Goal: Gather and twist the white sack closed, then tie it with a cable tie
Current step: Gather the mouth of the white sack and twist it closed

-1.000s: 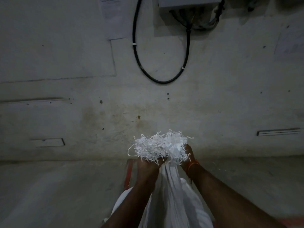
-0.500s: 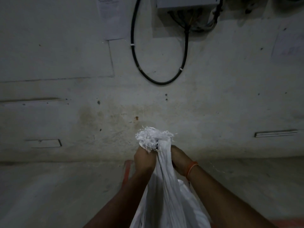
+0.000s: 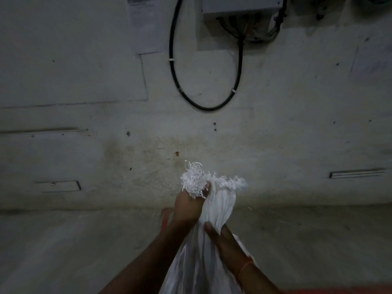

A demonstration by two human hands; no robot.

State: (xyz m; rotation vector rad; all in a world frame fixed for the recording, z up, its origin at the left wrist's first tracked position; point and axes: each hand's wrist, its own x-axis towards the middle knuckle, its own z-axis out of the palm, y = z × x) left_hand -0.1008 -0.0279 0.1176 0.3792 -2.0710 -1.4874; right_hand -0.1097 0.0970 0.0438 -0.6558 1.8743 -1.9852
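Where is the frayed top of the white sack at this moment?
In the head view, the frayed top is low at centre, before the wall, just above the left hand.

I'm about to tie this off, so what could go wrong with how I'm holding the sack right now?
The left hand grips only the frayed top, so loose strands could slip. The right hand pinches the neck of the white sack lower; easing that grip may untwist it. No cable tie is visible, so fetching one means letting go.
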